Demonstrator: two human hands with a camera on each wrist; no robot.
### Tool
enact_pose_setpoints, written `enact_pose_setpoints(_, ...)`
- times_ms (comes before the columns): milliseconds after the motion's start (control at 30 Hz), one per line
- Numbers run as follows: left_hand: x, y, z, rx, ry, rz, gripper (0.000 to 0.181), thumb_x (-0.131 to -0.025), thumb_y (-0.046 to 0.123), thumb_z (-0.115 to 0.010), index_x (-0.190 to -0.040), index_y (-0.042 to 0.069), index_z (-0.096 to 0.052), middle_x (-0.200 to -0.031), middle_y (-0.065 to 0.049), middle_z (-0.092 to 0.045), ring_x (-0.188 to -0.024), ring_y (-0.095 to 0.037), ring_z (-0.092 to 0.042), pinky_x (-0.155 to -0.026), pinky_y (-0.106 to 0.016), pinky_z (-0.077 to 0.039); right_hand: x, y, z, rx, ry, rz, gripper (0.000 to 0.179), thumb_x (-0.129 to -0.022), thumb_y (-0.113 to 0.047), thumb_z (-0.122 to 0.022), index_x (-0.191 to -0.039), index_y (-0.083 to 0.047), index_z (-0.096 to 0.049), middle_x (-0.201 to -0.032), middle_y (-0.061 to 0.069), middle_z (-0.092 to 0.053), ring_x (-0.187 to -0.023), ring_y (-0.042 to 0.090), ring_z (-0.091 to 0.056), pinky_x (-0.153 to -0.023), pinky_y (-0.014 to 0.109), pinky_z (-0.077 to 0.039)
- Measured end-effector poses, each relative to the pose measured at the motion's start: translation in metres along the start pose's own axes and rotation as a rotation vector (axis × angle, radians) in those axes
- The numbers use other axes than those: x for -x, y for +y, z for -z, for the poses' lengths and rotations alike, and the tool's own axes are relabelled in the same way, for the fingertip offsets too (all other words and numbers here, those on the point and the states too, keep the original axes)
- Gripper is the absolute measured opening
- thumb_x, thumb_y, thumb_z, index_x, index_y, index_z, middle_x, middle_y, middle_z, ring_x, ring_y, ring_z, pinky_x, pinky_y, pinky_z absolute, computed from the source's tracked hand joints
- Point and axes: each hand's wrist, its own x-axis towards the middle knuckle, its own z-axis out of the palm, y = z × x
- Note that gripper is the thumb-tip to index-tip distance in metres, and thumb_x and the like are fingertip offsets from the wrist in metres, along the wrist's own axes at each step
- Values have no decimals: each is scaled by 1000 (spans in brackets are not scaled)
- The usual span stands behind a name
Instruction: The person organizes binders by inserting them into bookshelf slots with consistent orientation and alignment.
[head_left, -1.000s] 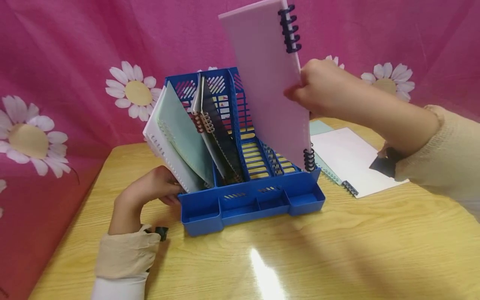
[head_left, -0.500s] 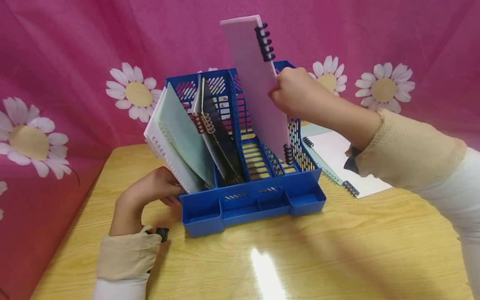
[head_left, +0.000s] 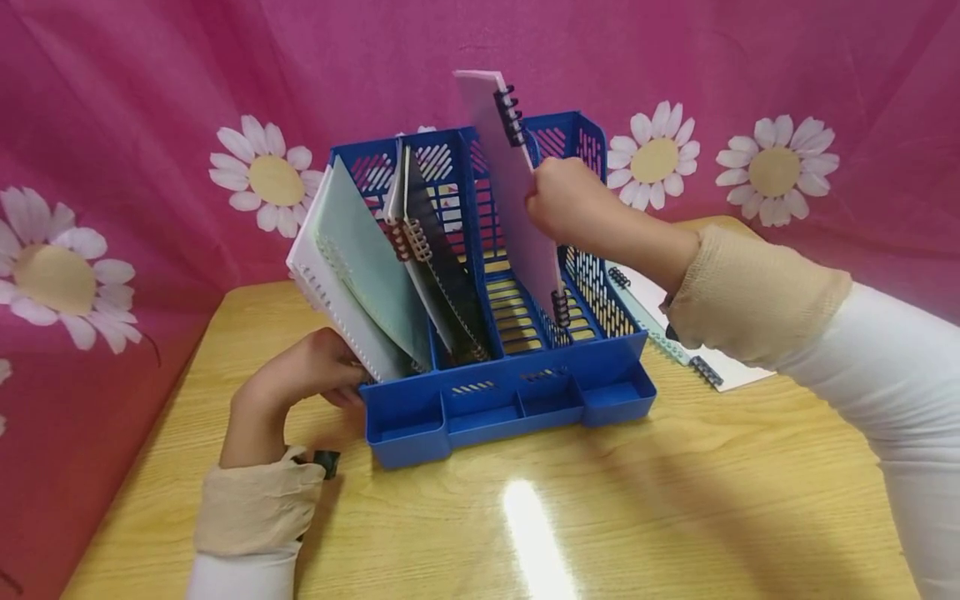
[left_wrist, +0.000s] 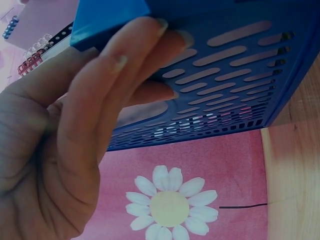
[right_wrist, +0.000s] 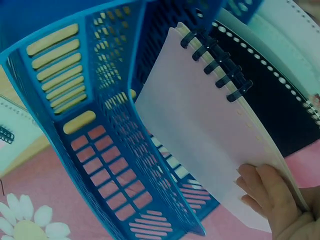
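Note:
A pink spiral notebook (head_left: 517, 200) with black coils stands nearly upright at the third compartment from the left of a blue file organizer (head_left: 510, 367). My right hand (head_left: 573, 200) pinches its edge, thumb on one side and fingers on the pink cover (right_wrist: 200, 115) in the right wrist view. Its lower end is down among the dividers; whether it touches the base I cannot tell. At the organizer's front left corner, my left hand (head_left: 300, 375) grips the side wall, its fingers (left_wrist: 85, 110) against the slotted outer face in the left wrist view.
White and pale green notebooks (head_left: 375, 275) lean in the leftmost compartment. A black notebook (head_left: 442, 267) and a white one share the second. Right of the organizer, white and green notebooks (head_left: 660, 325) lie on the wooden table (head_left: 615, 508). A pink flowered cloth (head_left: 360, 67) hangs behind.
The pink notebook has moved down and left into the organizer, carried by my right hand. My left hand stays at the corner, and the organizer has barely shifted.

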Motion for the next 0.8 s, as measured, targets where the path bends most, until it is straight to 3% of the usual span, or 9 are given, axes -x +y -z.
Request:
enact_pose_setpoints(233,3,3,1,3,-10,-30,36,-86,13,-65,-115,-6,-52,-89,-16,-67,-69,-33,-70,-61,-42,-59,-6,2,-29,12,-28,23,27,-89,-4,-39,-68,0,-56,-64,10,-53,-65,27,-55,-60,37,-47)
enact_pose_setpoints(467,3,2,2,-3,-13,-24,35,-86,13,-66,-111,-6,-53,-87,-14,-67,-68,-33,-70,-61,-41,-59,-9,-1,-46,29,-75,4,27,-91,-5,-41,-84,4,-66,-83,18,-66,-76,28,-63,-68,39,-55)
enact_pose_setpoints(667,2,3,3,8,-7,19,36,-85,14,-66,-113,-4,-51,-92,-16,-65,-71,-34,-69,-65,-46,-58,-12,-10,-54,71,-103,42,29,-92,-4,-42,-71,0,-61,-67,9,-56,-61,19,-55,-56,30,-51)
enact_pose_setpoints(800,3,4,2,0,-16,7,38,-86,15,-66,-115,-5,-51,-93,-17,-65,-70,-32,-70,-65,-45,-58,-11,-11,-61,110,-119,35,32,-95,-6,-41,-66,-5,-55,-61,4,-48,-56,16,-52,-48,26,-43)
